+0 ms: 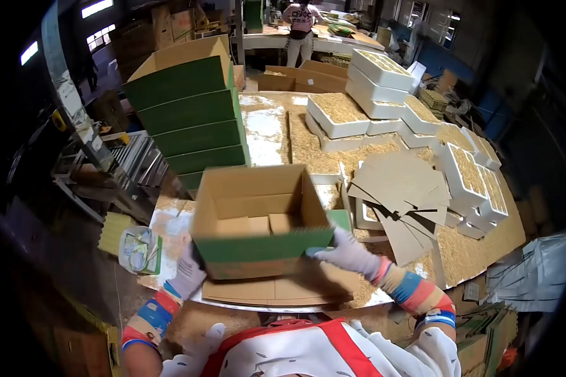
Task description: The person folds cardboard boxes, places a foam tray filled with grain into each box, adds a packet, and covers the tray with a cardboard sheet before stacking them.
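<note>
Between my gloved hands is a green-fronted cardboard box, its open top showing a brown inside with flaps at the bottom. My left hand grips its lower left side, the fingers partly hidden by the box. At the lower right corner, my right hand holds the other side. The box is slightly blurred and tilted above flat cardboard at the table's front edge. A tall stack of similar green boxes rises behind it on the left.
Grey-brown cardboard sheets lie fanned out on the right of the table. White trays filled with straw-like shreds are stacked behind and beyond them. A small plastic tub stands at the left edge. Another person is at a far table.
</note>
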Motion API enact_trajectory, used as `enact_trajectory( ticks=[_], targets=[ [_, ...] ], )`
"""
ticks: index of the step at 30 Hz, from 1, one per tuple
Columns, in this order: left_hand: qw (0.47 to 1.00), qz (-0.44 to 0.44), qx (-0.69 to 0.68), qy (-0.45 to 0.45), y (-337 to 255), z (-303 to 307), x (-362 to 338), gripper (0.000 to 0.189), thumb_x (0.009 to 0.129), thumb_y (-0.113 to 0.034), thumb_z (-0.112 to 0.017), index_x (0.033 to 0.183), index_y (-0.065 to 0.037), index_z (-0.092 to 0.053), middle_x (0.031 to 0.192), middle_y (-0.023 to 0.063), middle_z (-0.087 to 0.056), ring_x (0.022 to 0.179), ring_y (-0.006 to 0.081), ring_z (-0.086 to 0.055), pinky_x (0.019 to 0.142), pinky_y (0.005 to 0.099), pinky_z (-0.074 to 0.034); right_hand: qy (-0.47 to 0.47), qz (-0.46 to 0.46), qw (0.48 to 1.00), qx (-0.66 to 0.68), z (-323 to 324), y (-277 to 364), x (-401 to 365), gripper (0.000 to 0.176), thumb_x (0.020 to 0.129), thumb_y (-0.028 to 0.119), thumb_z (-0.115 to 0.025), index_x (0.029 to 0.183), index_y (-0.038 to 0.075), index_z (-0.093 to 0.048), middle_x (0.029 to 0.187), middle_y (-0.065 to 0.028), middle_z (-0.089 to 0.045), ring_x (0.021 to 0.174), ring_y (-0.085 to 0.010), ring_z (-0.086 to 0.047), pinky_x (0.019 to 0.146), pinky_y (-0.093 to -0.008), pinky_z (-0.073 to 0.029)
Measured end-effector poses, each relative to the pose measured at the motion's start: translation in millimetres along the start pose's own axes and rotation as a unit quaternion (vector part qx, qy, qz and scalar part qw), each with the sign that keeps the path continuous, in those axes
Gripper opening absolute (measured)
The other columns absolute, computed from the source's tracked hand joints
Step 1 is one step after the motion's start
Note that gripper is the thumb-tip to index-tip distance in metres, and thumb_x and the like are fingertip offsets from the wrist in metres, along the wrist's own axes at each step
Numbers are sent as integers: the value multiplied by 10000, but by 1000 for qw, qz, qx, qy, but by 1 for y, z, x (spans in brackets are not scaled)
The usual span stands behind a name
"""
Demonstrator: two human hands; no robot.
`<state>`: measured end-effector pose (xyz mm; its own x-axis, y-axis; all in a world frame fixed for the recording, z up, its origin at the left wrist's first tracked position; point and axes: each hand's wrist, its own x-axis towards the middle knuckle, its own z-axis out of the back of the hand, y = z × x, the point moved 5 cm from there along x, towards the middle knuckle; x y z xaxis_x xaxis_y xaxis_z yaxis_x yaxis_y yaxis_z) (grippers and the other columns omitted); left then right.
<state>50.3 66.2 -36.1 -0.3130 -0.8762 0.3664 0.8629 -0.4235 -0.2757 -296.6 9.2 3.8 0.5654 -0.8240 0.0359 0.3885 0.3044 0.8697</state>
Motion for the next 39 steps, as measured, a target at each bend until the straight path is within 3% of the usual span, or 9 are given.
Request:
enact_trajectory(
  ticks=[3,5,7,9,12,15,20,31,39],
  targets=[
    [943,139,-294,-66,37,-44,-4,613,859,-177,-551,1404,-7,-327,1343,207,-447,1277,310,-417,1086,432,-325,-26,77,972,-218,2,-52,-19,888,796,285,-726,1433,-61,-212,1337,-304,-436,1267,-412,-420,1060,-387,-355],
    [606,302,-671,-301,12,3,37,645,854,-192,-556,1423,-18,-310,1375,171,-432,1298,267,-407,1084,417,-330,108,113,955,-250,28,-48,3,863,797,340,-710,1429,-30,-254,1315,-284,-471,1225,-393,-473,1038,-372,-382],
    [793,292,-523,-110,-2,19,73,709,839,-159,-567,1462,-31,-253,1385,151,-429,1342,202,-353,1101,349,-302,214,89,916,-326,86,-33,41,611,782,409,-692,1279,94,-527,1171,-154,-609,1083,-331,-583,933,-372,-466],
    [952,217,-194,-98,-8,-13,85,706,823,-74,-536,1467,-30,-249,1364,131,-449,1194,147,-473,975,285,-419,12,63,942,-328,171,-10,109,483,746,281,-748,1168,91,-611,1075,-151,-638,951,-296,-612,854,-374,-485],
    [937,250,-222,-101,1,-33,97,693,807,-30,-462,1469,-59,-261,1318,146,-505,1113,195,-530,933,308,-439,-248,229,713,-615,292,-8,219,460,717,223,-753,1128,74,-609,1055,-158,-633,954,-330,-602,820,-418,-481],
    [912,287,-264,-124,11,-45,103,698,791,15,-388,1472,-88,-274,1272,160,-561,1032,244,-587,890,332,-458,-337,57,660,-669,455,-119,356,237,836,112,-497,962,147,-695,941,-127,-608,916,-305,-599,762,-410,-498],
    [914,309,-232,-127,15,-51,100,685,791,34,-380,1456,-121,-322,1292,182,-542,1139,275,-547,968,322,-422,-404,-181,486,-753,522,-179,400,424,915,128,-397,1335,167,-444,995,-40,-555,939,-219,-545,712,-422,-455],
    [916,274,-233,-179,-11,-18,111,694,774,51,-381,1444,-133,-359,1093,102,-635,850,189,-589,769,311,-492,-307,-194,652,-666,479,-105,318,1127,353,409,-932,1297,93,-404,1109,-117,-545,1069,-288,-542,880,-376,-464],
    [864,366,-331,-94,-1,-18,96,677,783,9,-452,1442,-113,-357,1358,79,-489,1206,170,-470,1037,277,-346,-316,30,676,-665,476,-114,254,913,485,310,-865,1276,47,-494,1154,-161,-572,1085,-320,-555,931,-377,-466]
  ],
)
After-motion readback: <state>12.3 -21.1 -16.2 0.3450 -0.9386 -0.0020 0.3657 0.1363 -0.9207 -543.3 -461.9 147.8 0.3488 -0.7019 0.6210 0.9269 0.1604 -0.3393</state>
